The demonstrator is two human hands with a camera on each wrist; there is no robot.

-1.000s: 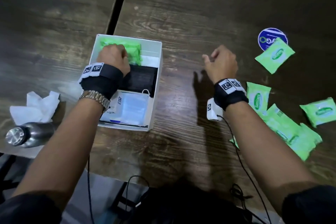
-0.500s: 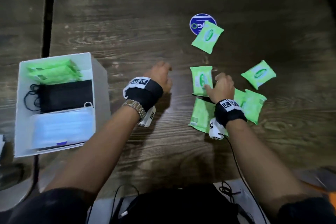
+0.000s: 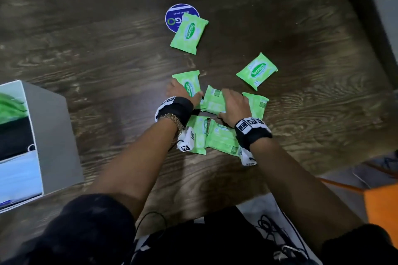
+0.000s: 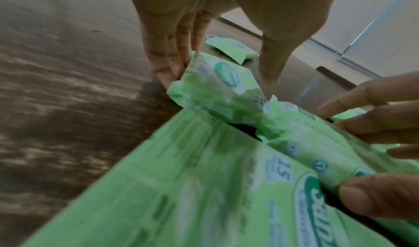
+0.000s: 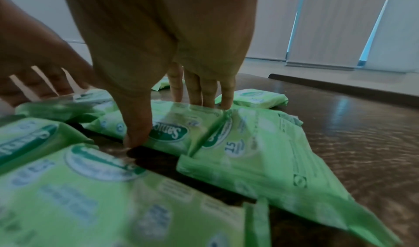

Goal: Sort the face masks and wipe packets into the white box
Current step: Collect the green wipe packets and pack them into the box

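While both hands work the cluster of wipe packets [image 3: 217, 133] at centre frame, the left hand [image 3: 183, 94] brackets one packet [image 3: 189, 84], fingers straight, and the right hand [image 3: 234, 107] pinches another [image 3: 212, 101]. Overlapped slick wrappers could slip, seemingly dragging neighbours. The white box [image 3: 51, 135] waits at left edge.

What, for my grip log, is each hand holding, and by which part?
Right hand pinches a wipe packet across opposite edges, thumb near, fingers far. Left hand straddles a second packet: fingers touch one edge, thumb clear, no grip yet.
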